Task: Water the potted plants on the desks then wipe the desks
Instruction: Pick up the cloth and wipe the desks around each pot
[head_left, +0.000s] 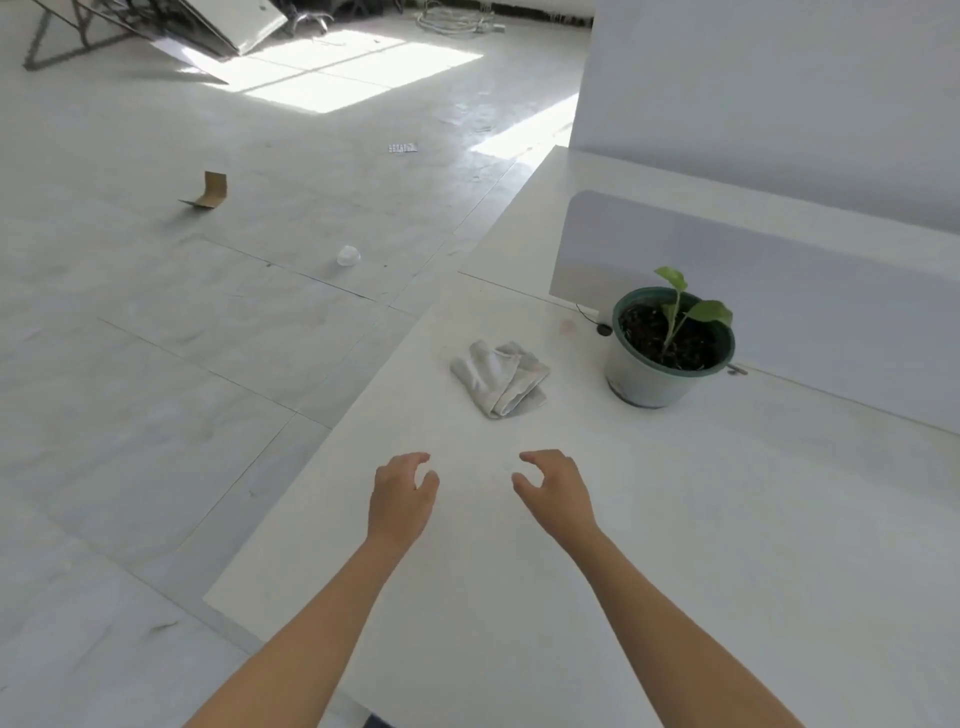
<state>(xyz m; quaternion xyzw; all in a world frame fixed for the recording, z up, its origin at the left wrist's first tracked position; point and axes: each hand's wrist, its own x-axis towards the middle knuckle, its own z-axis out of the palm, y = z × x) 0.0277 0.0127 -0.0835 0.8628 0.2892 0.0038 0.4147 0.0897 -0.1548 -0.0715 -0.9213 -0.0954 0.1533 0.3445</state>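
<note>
Left hand (402, 493), loosely curled, empty. Crumpled cloth (501, 376) lies on the desk (519, 597) at 1 o'clock from it and at 11 o'clock from the right hand (553, 491), likewise loosely curled, empty. Potted plant (670, 348) stands at 2 o'clock, well apart from both hands.

**Person's body, head view.** We see two arms at the lower edge: the left forearm (322, 623) at about 7 o'clock and the right forearm (665, 613) at about 5 o'clock. Both are uncovered from the frame edge up to the wrist, and each tapers towards the wrist. The left hand (402, 493) and right hand (553, 488) are likewise bare. On each we distinguish a thumb and rounded fingers (415, 458); the nails are too blurred to describe. At 6 o'clock, between the forearms, a small dark blue patch (375, 721) shows. We cannot tell whether it is clothing.
</note>
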